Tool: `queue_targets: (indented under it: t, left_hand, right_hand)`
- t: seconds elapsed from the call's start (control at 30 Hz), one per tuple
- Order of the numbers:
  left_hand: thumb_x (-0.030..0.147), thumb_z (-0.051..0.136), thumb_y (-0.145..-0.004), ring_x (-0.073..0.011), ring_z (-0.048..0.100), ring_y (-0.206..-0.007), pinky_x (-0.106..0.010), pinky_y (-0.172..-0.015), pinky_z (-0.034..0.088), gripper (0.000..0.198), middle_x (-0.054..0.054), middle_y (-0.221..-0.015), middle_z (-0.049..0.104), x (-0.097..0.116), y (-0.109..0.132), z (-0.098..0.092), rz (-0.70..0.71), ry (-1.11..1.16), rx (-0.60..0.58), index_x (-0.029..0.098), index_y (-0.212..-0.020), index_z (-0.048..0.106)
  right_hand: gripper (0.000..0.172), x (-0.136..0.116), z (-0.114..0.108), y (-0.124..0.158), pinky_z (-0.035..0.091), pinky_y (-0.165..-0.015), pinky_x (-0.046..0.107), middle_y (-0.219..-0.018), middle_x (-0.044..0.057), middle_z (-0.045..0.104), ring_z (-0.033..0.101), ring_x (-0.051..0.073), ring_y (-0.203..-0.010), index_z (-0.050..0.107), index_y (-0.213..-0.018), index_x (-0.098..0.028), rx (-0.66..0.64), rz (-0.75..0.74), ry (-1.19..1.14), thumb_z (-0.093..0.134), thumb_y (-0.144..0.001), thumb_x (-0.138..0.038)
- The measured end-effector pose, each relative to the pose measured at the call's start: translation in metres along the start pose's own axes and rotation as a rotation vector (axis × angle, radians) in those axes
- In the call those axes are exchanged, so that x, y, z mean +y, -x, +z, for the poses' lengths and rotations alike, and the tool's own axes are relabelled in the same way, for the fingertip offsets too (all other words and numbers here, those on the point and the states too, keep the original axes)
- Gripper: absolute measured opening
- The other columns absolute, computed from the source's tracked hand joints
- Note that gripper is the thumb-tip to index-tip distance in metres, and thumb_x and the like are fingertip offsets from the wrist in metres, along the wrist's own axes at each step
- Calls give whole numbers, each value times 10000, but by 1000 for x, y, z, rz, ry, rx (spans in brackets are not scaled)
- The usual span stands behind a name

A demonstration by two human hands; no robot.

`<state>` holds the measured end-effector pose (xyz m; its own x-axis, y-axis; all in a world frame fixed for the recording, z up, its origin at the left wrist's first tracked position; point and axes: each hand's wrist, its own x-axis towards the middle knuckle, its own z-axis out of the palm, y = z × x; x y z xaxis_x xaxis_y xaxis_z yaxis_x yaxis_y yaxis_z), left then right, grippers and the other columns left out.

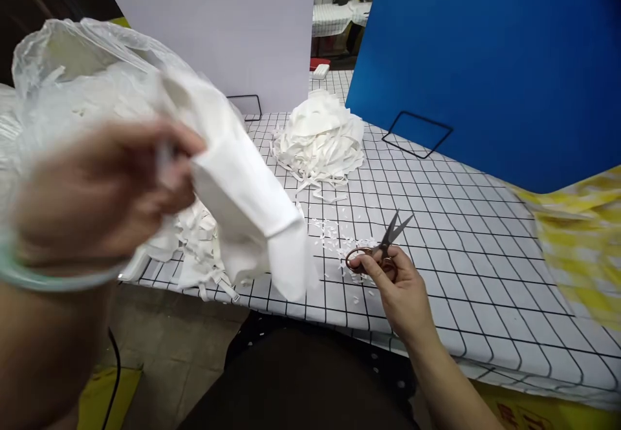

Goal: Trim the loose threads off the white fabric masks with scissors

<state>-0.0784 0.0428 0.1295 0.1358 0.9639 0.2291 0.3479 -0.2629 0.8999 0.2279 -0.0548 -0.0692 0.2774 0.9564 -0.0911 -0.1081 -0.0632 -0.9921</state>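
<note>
My left hand [111, 191], blurred by motion, is raised at the left with its fingers closed on a white fabric piece [247, 184]. The piece is long and folded, and it hangs down to the right above the table's front edge. Over small white clippings [332, 236], my right hand [405, 294] holds a pair of scissors [388, 236] by its brown handles. The blades are apart and point away from me, with nothing between them. A heap of white strips and pieces [320, 136] lies farther back on the table.
A clear plastic bag [87, 74] of white material stands at the left, with more white pieces [198, 242] by the front edge. Behind the grid-patterned tablecloth [466, 255] rise a pale panel [218, 22] and a blue panel [485, 61]. Yellow checked cloth [577, 242] lies at the right.
</note>
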Motion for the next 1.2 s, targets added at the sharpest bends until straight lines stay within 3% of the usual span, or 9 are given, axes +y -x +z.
queue_targets:
  t: [0.07,0.2,0.47,0.6,0.7,0.87,1.0,1.1,1.2]
  left_hand:
    - [477,621,-907,-84,394,-426,-239,-415,352,427,17,-505,447,-25,22,38,-324,217,-387,197,-585,632]
    - [443,715,-850,-42,357,-491,-211,-458,231,313,-9,-670,565,-76,62,99,-549,463,-431,143,-910,779]
    - [348,688,-863,-9,259,-440,-202,-440,127,259,36,-618,447,-86,70,108,-697,853,-550,101,-888,760]
    - [370,647,-913,-35,205,-458,-186,-440,150,285,76,-525,329,-79,73,105,-682,859,-622,102,-887,740]
    - [358,622,-928,-45,200,-459,-186,-438,156,281,80,-502,310,-75,73,98,-675,869,-616,110,-849,726]
    - [379,597,-930,-52,160,-467,-198,-443,141,299,89,-517,260,-71,66,77,-606,737,-583,119,-831,707]
    - [365,555,-950,-82,320,-518,-216,-493,280,332,37,-572,378,-62,63,69,-383,309,-712,129,-770,704]
    - [267,586,-922,-166,541,-790,-271,-719,459,245,-63,-844,575,-57,67,77,-45,85,-527,150,-758,724]
    - [224,588,-906,-194,572,-938,-286,-807,501,239,-99,-1062,597,-59,68,86,80,250,-246,160,-712,713]
  right_hand:
    - [329,2,-1,1,601,-859,337,-869,22,734,724,179,-861,554,-828,-230,19,6,31,786,-808,-462]
    - [345,4,-1,5,595,-828,326,-904,29,733,739,194,-860,547,-867,-237,40,10,165,789,-795,-472]
    - [274,-12,31,6,577,-863,351,-1057,67,759,725,224,-1019,515,-869,-239,-165,6,89,720,-871,-421]
    - [329,-10,66,0,577,-846,333,-1041,53,750,719,206,-987,476,-815,-237,-394,37,-81,750,-842,-417]
    - [377,-6,85,-5,559,-838,306,-965,25,718,696,188,-960,479,-827,-240,-424,17,-198,797,-795,-440]
    - [445,-10,77,-19,552,-807,304,-989,19,682,674,180,-911,494,-881,-246,-632,47,-295,870,-713,-413]
    - [352,-22,73,-40,518,-668,270,-850,-17,625,623,147,-739,507,-874,-246,-554,47,-255,818,-774,-377]
    - [331,-26,96,-46,466,-607,235,-807,-37,586,556,112,-665,528,-858,-230,-612,80,-292,824,-762,-344]
    - [325,-24,126,-37,487,-636,251,-816,-36,582,546,111,-669,578,-938,-229,-743,145,-393,811,-771,-382]
